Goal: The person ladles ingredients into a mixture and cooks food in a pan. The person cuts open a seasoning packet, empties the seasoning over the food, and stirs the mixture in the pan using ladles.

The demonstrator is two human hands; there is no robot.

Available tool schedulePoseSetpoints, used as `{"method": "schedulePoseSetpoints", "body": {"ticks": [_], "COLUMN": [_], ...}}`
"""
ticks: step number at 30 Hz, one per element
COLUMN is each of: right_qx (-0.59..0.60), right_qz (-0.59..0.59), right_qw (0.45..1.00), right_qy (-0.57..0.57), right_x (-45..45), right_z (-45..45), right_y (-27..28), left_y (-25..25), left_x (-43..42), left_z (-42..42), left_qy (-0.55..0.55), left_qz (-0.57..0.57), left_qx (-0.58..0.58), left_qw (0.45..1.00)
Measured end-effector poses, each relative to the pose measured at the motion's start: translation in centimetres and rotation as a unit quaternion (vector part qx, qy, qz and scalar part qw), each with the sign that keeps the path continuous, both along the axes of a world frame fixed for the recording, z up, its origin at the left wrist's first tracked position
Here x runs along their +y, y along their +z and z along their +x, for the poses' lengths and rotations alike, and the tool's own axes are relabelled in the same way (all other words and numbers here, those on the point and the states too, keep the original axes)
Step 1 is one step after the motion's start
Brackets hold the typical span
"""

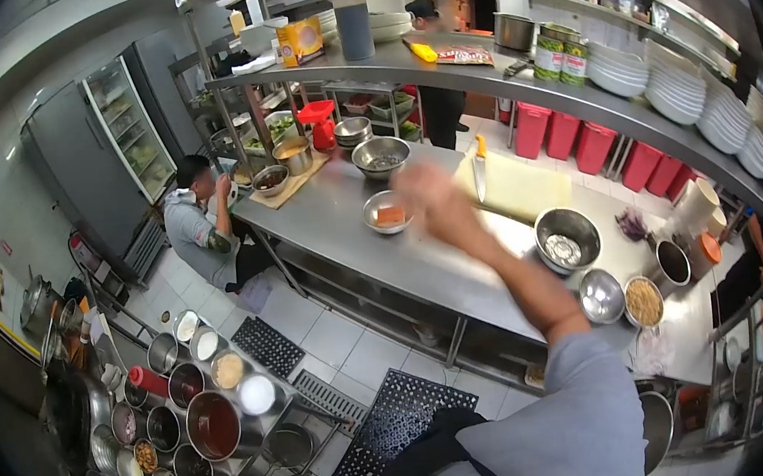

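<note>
My right hand [433, 197] is stretched over the steel worktable and smeared by motion. Its fingers cannot be read, nor whether they hold anything. Closest to it is a small metal bowl [373, 224] with an orange block [389, 216] in it. Just behind stands a larger steel bowl [381, 157] with a little something in the bottom. Right of the hand, a knife [481, 172] with an orange handle lies on a pale cutting board [530, 191]. A strip of skin shows at the bottom edge, perhaps my left forearm; my left hand cannot be made out.
Toward me on the table are a deep steel bowl [568, 239], an empty-looking bowl [601, 296] and a tub of tan crumbs [643, 302]. An overhead shelf [438, 72] holds plate stacks. A crouching person [199, 225] is at the left. Sauce pots [223, 424] crowd the lower left.
</note>
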State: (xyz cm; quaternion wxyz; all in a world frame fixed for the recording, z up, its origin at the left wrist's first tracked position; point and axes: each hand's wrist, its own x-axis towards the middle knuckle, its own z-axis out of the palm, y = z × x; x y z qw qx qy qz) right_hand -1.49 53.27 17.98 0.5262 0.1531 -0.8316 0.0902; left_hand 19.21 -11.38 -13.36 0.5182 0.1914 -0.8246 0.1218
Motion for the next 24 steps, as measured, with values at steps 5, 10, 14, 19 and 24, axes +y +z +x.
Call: {"method": "schedulePoseSetpoints", "body": {"ticks": [5,10,14,19,24], "right_qx": [-0.134,-0.271,-0.183,0.053,0.092], "right_qz": [0.045,0.026,0.098,0.162,0.224], "right_qw": [0.927,0.890,0.913,0.959,0.969], "right_qy": [-0.348,-0.366,-0.352,-0.224,-0.053], "right_x": [15.6,19.1,16.8,16.3,10.0], "right_z": [-7.2,-8.7,-4.1,-1.1,5.0], "right_y": [16.3,15.4,14.2,10.4,5.0], "left_y": [5.6,12.2,17.2,22.9,31.9], "left_x": [18.5,31.2,38.6,47.7,56.0], "left_z": [-9.0,-11.8,-14.5,-18.7,-23.7], "left_qy": [-0.306,-0.480,-0.623,-0.719,-0.631], "left_qz": [0.358,0.432,0.408,0.505,0.663], "left_qx": [-0.118,-0.189,-0.222,-0.349,-0.293], "left_qw": [0.874,0.740,0.629,0.324,-0.276]}}
